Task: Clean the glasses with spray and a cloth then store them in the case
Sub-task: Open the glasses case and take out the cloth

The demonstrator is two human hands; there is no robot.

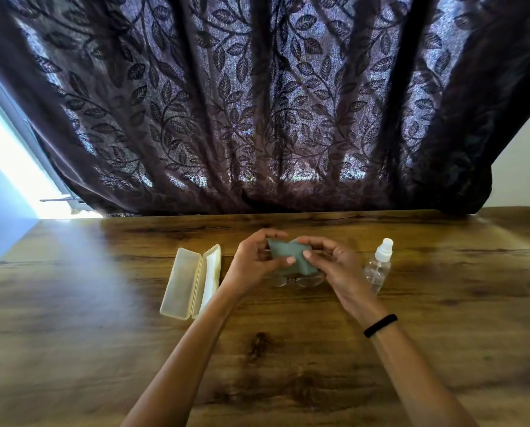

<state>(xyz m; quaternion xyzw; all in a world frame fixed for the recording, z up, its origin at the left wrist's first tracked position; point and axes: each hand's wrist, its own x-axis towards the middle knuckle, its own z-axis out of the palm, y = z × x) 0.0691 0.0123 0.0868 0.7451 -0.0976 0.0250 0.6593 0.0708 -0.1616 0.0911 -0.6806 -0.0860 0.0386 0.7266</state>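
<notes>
The glasses (297,280) lay on the wooden table (103,334), lenses toward the person and partly hidden under the hands. Just above them a grey-green cloth (290,252) was held in the air, apart from the lenses. The left hand (253,263) pinched its left side between thumb and curled fingers, and the right hand (340,266) pinched its right side in the same way. Neither hand touched the frame.

To the left of the hands, the pale case (185,282) lay open on the table with both halves facing up and nothing visible inside. To the right, near the right hand, the clear spray bottle (379,263) stood upright with its white cap on. A black band (380,325) circled the right wrist. A dark leaf-patterned curtain (257,103) hung behind the far edge of the table, and bright daylight came through a gap (5,155) on its left.

Progress, as judged from this arrangement: the materials were laid out, the case was opened and the cloth was taken up. Whether the lenses had been sprayed could not be told, since no droplets were discernible. The wiping appeared to be in preparation rather than under way. Placing the glasses in the case and closing it remained to be done.
</notes>
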